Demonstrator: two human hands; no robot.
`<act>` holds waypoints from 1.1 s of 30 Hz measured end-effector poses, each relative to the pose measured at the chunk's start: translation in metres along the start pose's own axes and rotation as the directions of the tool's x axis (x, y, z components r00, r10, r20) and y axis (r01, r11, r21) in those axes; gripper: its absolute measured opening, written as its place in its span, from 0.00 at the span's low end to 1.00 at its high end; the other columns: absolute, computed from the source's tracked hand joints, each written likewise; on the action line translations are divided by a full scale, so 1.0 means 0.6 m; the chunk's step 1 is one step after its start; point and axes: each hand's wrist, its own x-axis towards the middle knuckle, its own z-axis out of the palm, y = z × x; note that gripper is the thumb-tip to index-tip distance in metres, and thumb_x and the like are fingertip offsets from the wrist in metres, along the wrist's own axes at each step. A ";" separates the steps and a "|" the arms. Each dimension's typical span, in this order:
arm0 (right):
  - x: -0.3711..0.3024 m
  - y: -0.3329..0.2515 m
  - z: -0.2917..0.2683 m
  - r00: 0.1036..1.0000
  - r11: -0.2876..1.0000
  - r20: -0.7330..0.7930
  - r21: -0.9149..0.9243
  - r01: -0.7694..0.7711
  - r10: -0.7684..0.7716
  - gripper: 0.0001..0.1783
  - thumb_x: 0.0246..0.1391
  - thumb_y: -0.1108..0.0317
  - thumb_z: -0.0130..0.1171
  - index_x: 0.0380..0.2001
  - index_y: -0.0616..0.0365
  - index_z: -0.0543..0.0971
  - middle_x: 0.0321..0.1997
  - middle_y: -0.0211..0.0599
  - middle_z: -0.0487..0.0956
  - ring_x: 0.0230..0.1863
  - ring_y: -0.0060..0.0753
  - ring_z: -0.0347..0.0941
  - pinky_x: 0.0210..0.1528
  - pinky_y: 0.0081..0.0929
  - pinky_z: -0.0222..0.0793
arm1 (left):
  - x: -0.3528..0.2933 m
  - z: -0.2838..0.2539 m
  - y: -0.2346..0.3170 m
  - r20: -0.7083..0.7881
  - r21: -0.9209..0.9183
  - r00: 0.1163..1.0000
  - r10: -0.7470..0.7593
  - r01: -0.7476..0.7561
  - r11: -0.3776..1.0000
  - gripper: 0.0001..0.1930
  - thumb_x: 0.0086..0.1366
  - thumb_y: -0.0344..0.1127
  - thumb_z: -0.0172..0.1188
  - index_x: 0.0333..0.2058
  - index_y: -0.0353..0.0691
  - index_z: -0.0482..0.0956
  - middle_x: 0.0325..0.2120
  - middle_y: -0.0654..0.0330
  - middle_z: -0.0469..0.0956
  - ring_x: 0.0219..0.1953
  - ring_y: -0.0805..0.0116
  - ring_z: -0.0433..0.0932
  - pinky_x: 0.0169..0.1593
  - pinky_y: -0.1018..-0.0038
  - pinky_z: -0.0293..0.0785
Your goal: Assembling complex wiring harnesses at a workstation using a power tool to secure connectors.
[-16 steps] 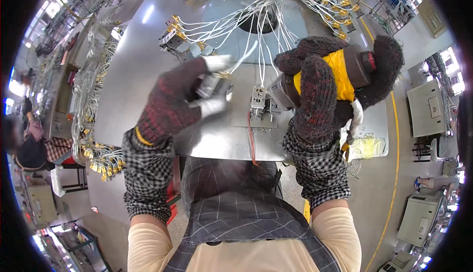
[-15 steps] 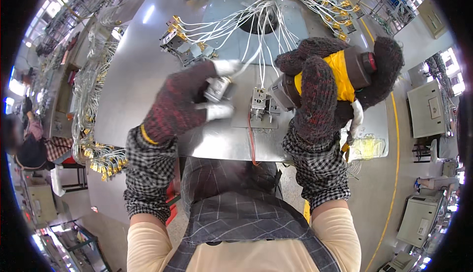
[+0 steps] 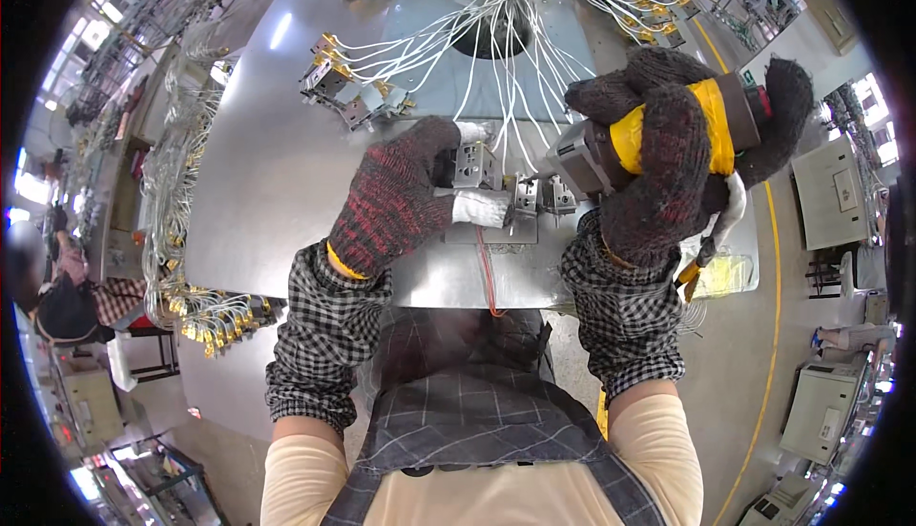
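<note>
**A:** Entry one, left hand [image 3: 393, 192]?

**B:** One, in a dark red-flecked knit glove, white covers on thumb and forefinger. Fingers parted by the width of one metal block [image 3: 475, 165] and clamped on it: forefinger at the upper edge, thumb at the lower.

**A:** Entry two, right hand [image 3: 665, 168]?

**B:** One, in a similar dark glove. Fingers curled round a power tool [image 3: 626, 147], closed on its body.

**A:** Condition of the block?

**B:** Silver-grey, boxy, small round holes in the face turned upward. Located in the left hand, above the worktop [image 3: 258, 192], just left of a metal holder [image 3: 526, 199].

**A:** And the tool?

**B:** Dark grey and blocky at the nose, bright yellow wrapping about the middle. Lies nearly level, nose toward the left hand. Its tip is close to the holder; contact cannot be told.

**A:** Adjoining items?

**B:** Holder, small, silver, pierced with holes, standing by a flat metal plate [image 3: 523, 237]. Red wire [image 3: 489, 278], running toward the near edge. White wires [image 3: 515, 97], many, fanned out from a dark round opening [image 3: 489, 40] beyond the hands.
</note>
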 end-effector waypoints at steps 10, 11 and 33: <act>0.017 -0.002 0.006 0.946 0.923 0.129 -0.216 0.319 -0.297 0.41 0.55 0.70 0.60 0.66 0.51 0.49 0.34 0.52 0.79 0.27 0.43 0.79 0.29 0.41 0.81 | 0.008 0.036 0.036 0.023 0.130 0.994 0.104 -0.106 0.986 0.35 0.43 0.45 0.79 0.50 0.38 0.77 0.39 0.58 0.81 0.41 0.70 0.82 0.45 0.71 0.78; 0.007 -0.004 0.013 0.958 0.943 0.121 -0.181 0.278 -0.259 0.41 0.55 0.71 0.60 0.66 0.50 0.50 0.35 0.52 0.79 0.27 0.43 0.79 0.29 0.41 0.82 | 0.000 0.032 0.028 0.037 0.118 0.999 0.018 -0.023 0.993 0.35 0.43 0.47 0.79 0.50 0.38 0.77 0.38 0.57 0.81 0.41 0.70 0.82 0.45 0.71 0.78; -0.036 0.003 0.040 0.995 0.994 0.093 0.090 -0.055 0.047 0.37 0.60 0.64 0.57 0.66 0.58 0.52 0.43 0.57 0.77 0.32 0.47 0.81 0.35 0.40 0.83 | -0.027 0.009 -0.050 -0.191 0.610 0.965 0.181 -0.028 0.792 0.37 0.50 0.40 0.72 0.60 0.48 0.68 0.50 0.54 0.75 0.52 0.54 0.75 0.52 0.59 0.74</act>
